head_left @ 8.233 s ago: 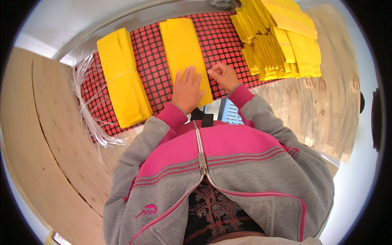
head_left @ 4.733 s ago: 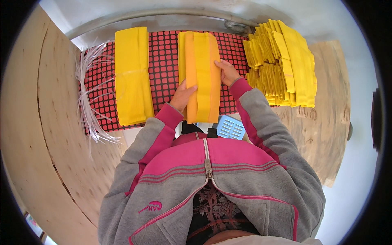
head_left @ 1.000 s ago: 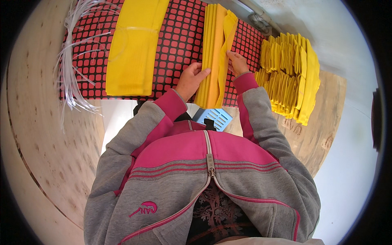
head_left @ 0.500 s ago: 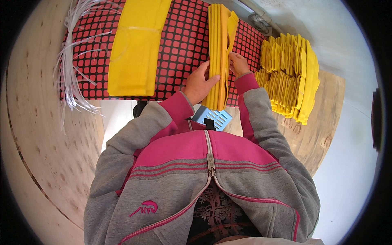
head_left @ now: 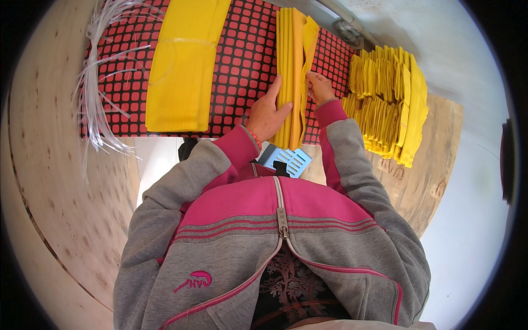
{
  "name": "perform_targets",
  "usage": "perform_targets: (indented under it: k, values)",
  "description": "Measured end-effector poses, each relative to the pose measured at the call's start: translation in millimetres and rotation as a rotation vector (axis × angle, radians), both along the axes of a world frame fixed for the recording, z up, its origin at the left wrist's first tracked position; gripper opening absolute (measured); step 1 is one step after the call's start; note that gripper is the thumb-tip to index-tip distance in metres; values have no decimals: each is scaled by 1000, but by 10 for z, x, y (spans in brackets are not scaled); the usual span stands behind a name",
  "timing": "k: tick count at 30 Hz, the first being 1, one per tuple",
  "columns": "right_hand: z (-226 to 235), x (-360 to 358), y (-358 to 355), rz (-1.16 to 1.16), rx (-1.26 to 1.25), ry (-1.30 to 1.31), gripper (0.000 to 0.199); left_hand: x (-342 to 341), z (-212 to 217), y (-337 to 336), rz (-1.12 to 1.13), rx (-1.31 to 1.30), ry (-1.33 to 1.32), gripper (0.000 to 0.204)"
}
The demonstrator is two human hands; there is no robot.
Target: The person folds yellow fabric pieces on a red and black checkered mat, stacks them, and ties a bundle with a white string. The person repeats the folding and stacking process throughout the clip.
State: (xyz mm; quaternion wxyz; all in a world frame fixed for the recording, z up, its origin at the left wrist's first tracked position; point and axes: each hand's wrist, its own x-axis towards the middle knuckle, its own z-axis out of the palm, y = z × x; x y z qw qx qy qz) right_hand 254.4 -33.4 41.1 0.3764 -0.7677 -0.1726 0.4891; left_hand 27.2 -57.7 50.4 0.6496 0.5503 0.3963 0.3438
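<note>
red-and-black table (head_left: 242, 66) with a squarish grid pattern, pale speckled wood boards (head_left: 60, 165) off to its left, more knotty wood (head_left: 443, 129) to its right, plain whitish wall (head_left: 467, 71) past its far right corner, chunky pipe (head_left: 344, 14) just behind it, decent bright light

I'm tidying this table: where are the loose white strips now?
In the head view, the white strips lie at the left end of the red-and-black patterned cover, some trailing past its edge, left of the flat yellow bundle.

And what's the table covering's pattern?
Table covering: rounded red squares on black, seen in the head view.
</note>
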Motion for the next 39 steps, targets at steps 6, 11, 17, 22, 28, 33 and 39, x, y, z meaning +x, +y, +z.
perform_targets:
  k: [6,11,17,22,28,33,39]
  values:
    - [-5,5,5,7,2,8,25,-12,41,11,-4,-14,1,75]
    - [-24,23,7,5,-4,0,24,-12,13,13,-6,24,31,75]
    - [-47,48,1,10,-3,3,24,-2,-10,22,-13,-11,6,75]
    - [-71,57,9,1,-6,9,23,-19,4,11,-25,-23,64,74]
    - [-67,67,5,8,4,52,21,-13,-128,24,46,-60,-12,72]
    - [-93,59,8,5,24,14,24,-61,-228,78,91,-364,-100,86]
    - [-6,13,-63,-24,23,14,28,-100,-398,122,53,-159,147,90]
